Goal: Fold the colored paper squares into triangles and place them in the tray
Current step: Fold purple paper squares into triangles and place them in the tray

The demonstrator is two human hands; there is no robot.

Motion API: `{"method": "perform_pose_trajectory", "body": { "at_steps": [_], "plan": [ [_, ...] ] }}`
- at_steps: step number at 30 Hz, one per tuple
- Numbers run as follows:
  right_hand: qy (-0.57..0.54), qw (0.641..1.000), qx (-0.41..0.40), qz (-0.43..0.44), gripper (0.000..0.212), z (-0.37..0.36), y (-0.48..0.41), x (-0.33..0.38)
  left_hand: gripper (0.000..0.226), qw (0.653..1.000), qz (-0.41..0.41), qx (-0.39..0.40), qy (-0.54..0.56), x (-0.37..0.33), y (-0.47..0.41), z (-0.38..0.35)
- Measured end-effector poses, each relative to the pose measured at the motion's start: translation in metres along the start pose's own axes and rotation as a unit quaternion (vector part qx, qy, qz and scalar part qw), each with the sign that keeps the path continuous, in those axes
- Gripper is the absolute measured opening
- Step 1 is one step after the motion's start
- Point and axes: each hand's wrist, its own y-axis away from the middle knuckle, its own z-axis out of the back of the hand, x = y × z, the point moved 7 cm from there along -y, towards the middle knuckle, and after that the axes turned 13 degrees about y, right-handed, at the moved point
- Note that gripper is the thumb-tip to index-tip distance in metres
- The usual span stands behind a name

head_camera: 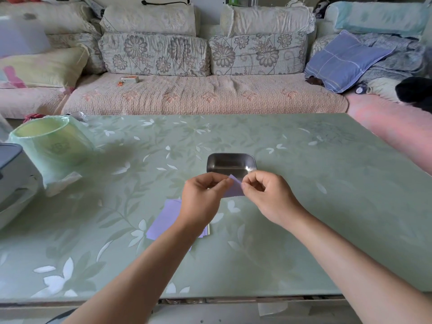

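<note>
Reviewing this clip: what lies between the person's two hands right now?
A lilac paper sheet, pinched on one side by the left hand and on the other by the right hand, at the near side of the metal tray. The head view shows it.

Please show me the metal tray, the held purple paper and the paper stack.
metal tray (231, 155): head view, far rim.
held purple paper (235, 189): head view, visible middle.
paper stack (163, 220): head view, top purple sheet.
</note>
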Motion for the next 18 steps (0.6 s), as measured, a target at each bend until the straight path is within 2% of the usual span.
{"method": "perform_pose_trajectory", "body": {
  "at_steps": [3,7,10,13,16,18],
  "plan": [
    [0.004,1.0,0.005,-0.018,0.017,0.003,0.0,-0.007,0.01,0.998,0.006,-0.049,0.027,-0.005,-0.004,0.011],
    [0.063,0.996,0.023,-0.052,0.02,0.005,0.001,-0.017,0.011,0.998,-0.004,-0.061,-0.005,-0.007,-0.01,0.022],
    [0.079,0.995,0.006,-0.064,0.016,0.008,0.0,-0.019,0.011,0.997,-0.019,-0.025,-0.073,-0.008,-0.011,0.017],
    [0.066,0.997,-0.007,-0.027,0.002,0.007,-0.003,-0.005,0.01,0.991,-0.044,0.021,-0.125,-0.012,-0.008,0.002],
    [0.063,0.998,0.011,0.009,0.016,-0.001,-0.006,0.009,0.01,0.983,-0.08,0.056,-0.153,-0.017,-0.014,-0.007],
    [0.076,0.997,0.0,0.002,0.026,-0.002,-0.011,0.01,0.006,0.973,-0.113,0.061,-0.189,-0.019,-0.022,-0.006]
  ]
}}
